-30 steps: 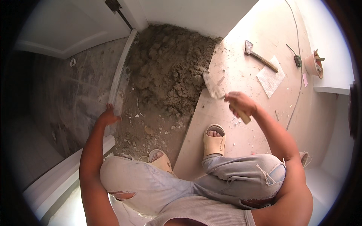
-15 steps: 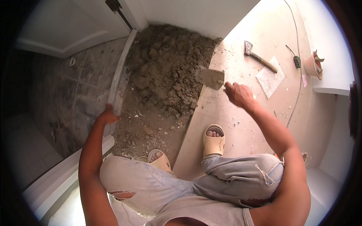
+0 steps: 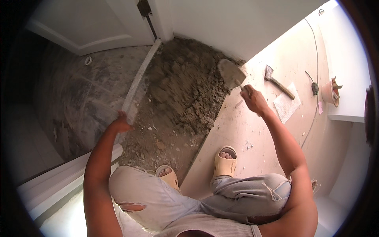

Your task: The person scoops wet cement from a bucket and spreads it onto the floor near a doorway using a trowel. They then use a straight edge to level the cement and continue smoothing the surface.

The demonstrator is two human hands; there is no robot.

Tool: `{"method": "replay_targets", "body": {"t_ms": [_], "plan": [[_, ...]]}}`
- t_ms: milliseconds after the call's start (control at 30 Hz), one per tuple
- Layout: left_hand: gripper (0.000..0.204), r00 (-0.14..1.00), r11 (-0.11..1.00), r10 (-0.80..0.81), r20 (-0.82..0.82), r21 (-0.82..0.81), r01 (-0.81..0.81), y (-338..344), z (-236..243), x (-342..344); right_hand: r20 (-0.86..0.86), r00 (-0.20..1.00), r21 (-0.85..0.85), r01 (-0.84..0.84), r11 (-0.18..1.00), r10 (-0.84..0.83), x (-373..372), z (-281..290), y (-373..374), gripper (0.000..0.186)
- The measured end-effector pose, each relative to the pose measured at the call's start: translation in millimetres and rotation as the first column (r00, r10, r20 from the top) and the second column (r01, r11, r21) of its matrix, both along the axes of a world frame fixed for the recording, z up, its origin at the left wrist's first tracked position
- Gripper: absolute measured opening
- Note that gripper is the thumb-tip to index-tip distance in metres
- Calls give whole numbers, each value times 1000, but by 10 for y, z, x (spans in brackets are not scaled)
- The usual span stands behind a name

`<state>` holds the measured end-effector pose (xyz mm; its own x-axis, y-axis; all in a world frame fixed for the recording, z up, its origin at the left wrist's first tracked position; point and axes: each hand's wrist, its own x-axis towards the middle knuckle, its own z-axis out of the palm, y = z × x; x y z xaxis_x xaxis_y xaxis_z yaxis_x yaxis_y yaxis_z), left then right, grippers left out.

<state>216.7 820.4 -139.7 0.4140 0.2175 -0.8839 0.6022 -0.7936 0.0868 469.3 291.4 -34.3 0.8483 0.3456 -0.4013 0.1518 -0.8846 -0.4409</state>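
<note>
My right hand (image 3: 254, 99) grips a trowel (image 3: 232, 73) by its handle. The mortar-smeared blade is held over the right edge of a mound of damp grey-brown mortar (image 3: 185, 81), close to the white wall corner. On the other side, my left hand (image 3: 121, 123) rests at the near end of a narrow pale strip (image 3: 139, 75) that borders the mortar. Its thumb points toward the mortar and its fingers look spread apart, though some are partly hidden.
A hatchet (image 3: 279, 82) lies beside a white sheet (image 3: 287, 103) on the pale floor at right. Beyond are a black plug (image 3: 314, 88) with a cable and a pink bucket (image 3: 329, 93). A white panelled door (image 3: 83, 25) stands at upper left. Rubble (image 3: 158, 146) lies before my sandalled feet.
The trowel has moved up along the mound's right edge, toward the wall corner, and its blade has turned. The mortar's top looks smoother. My left hand stays by the strip; the whole view has shifted.
</note>
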Motion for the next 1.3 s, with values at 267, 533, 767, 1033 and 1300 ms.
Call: {"method": "replay_targets", "body": {"t_ms": [267,533,767,1033,1300], "plan": [[125,1000,1000,4,-24,-4,-4,-85,-12,-13,-10,1000,6,26,1000,-26,513,-370,461,41],[129,1000,1000,1,-28,6,-1,-133,-31,29,-37,963,-89,-269,959,267,744,-418,1210,46],[131,997,999,-32,-76,-2,32,-55,-70,24,336,897,-276,-199,940,289,894,-248,1850,34],[130,997,999,-38,-65,-36,36,-69,-40,9,325,772,-281,-473,835,547,1049,-40,1504,35],[128,998,1000,-2,-64,1,2,-170,66,57,285,822,-272,-424,864,493,1373,-306,1991,27]]}}
